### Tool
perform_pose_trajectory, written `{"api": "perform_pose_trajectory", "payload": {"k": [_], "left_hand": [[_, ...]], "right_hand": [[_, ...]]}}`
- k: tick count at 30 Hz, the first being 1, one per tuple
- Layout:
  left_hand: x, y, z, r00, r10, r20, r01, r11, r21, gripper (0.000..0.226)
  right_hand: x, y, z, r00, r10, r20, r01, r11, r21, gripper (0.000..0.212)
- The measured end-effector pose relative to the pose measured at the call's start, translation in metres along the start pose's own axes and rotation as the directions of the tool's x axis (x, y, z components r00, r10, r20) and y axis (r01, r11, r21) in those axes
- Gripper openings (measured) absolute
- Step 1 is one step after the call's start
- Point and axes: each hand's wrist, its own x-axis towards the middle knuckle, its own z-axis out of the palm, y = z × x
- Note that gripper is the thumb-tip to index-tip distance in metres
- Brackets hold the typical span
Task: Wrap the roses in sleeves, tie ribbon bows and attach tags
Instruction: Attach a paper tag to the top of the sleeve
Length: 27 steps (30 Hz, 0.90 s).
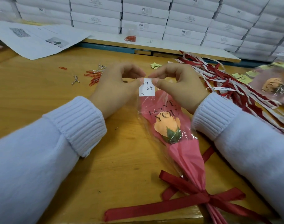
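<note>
— Red ribbon bow [202, 195] down at the bottom edge: what is it tied on?

— It is tied round the narrow end of a wrapped rose lying on the wooden table [41, 97]. The orange rose [167, 125] sits in a pink sleeve [186, 156] with a clear film over it, head pointing away. The stem tips run out of view below.

— Any writing on it?

— "LOVE YOU" is printed in black just above the flower. At the sleeve's open top there is a white tag [147, 89] with handwritten Chinese characters and a small heart-like mark. A thumb covers the first character.

— And the hands?

— Left hand [115, 88] pinches the tag's upper left corner between thumb and forefinger. Right hand [180, 88] pinches the upper right corner the same way. Both wrists are in white knit cuffs.

— What lies around it?

— Red paper clips [93, 77] and silver twist ties [75, 80] lie to the left. To the right is a heap of red and white ribbons [227, 81]; one strip carries script too small to read. Yellow tags [155, 65] are scattered near them. A second wrapped rose [273, 86] is cut off at the right edge, showing "LO". Behind are stacked white boxes [144, 25], several marked "SGS", and printed sheets [39, 38] too blurred to read.
</note>
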Motion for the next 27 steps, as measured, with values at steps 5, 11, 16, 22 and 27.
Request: {"api": "perform_pose_trajectory", "payload": {"k": [5,11,16,22,27], "left_hand": [[0.0,0.001,-0.001,1.0,0.024,0.001,-0.024,0.999,0.04,0.008],[0.0,0.003,-0.001,1.0,0.024,-0.01,-0.023,0.999,0.031,0.005],[0.001,0.001,0.0,1.0,-0.026,0.007,0.026,0.999,-0.033,0.006],[0.029,-0.032,-0.031,0.989,-0.103,-0.107,0.12,0.978,0.168,0.022],[0.041,-0.073,-0.079,0.902,-0.304,-0.305,0.41,0.823,0.393,0.005]], "right_hand": [[-0.001,-0.002,0.0,1.0,-0.005,0.004,0.005,1.0,-0.001,0.017],[-0.002,-0.004,0.001,1.0,0.008,0.002,-0.008,1.0,-0.006,0.016],[-0.004,-0.004,0.0,0.999,0.038,0.007,-0.038,0.999,-0.001,0.011],[-0.004,-0.001,0.002,0.998,0.068,-0.01,-0.068,0.998,0.005,0.012],[-0.003,0.003,0.0,0.997,0.078,-0.03,-0.078,0.997,0.014,0.013]]}}
